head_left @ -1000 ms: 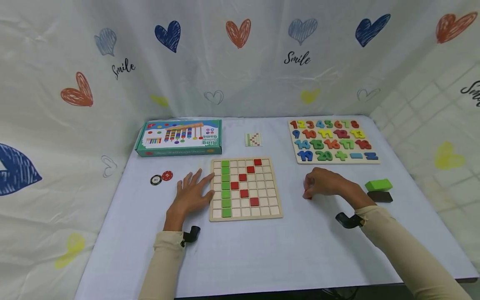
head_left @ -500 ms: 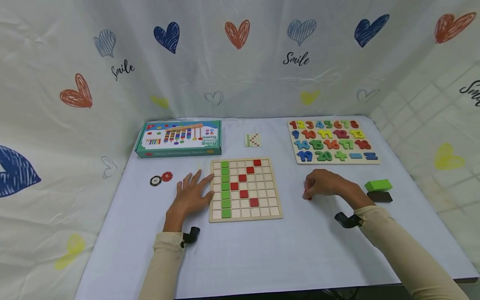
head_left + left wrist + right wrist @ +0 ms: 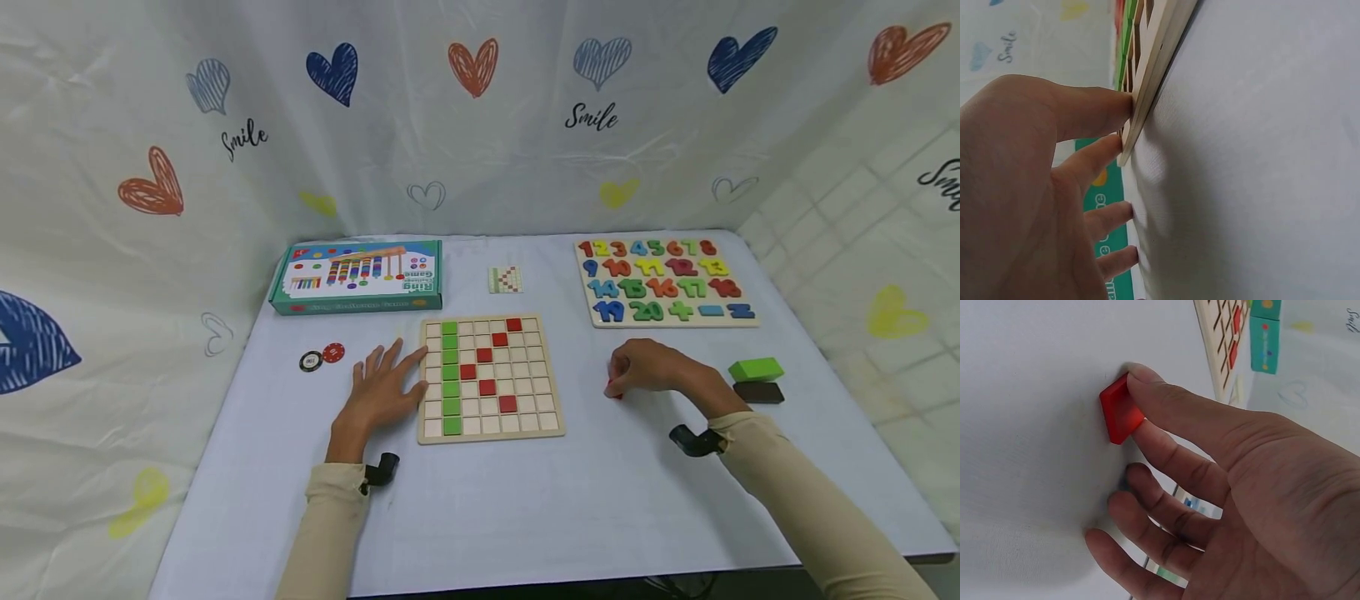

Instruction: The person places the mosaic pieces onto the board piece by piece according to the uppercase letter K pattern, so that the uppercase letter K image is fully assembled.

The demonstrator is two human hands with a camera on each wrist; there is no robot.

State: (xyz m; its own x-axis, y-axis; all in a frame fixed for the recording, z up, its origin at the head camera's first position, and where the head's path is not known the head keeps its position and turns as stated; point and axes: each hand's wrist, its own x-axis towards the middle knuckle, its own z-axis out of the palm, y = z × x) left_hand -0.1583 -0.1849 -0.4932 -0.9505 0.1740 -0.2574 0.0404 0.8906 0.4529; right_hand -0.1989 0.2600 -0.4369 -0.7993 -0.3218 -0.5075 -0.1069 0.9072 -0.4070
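A wooden grid board (image 3: pixel 491 438) lies mid-table, with a green column of tiles (image 3: pixel 451 372) and several red tiles (image 3: pixel 487 387) in its pale squares. My left hand (image 3: pixel 381 392) is spread at the board's left side; in the left wrist view its thumb and forefinger touch the board's edge (image 3: pixel 1147 81). To the right of the board, my right hand (image 3: pixel 647 367) pinches a red square tile (image 3: pixel 1121 411) between thumb and forefinger, tilted close over the white cloth. The other fingers of that hand are loosely bent, fingertips near the cloth.
A green game box (image 3: pixel 356 277) stands at the back left, with a small pattern card (image 3: pixel 506 280) beside it. A number puzzle board (image 3: pixel 675 323) lies back right. Green (image 3: pixel 756 369) and black blocks (image 3: pixel 759 392) sit by the right wrist. Two round chips (image 3: pixel 322 357) lie left.
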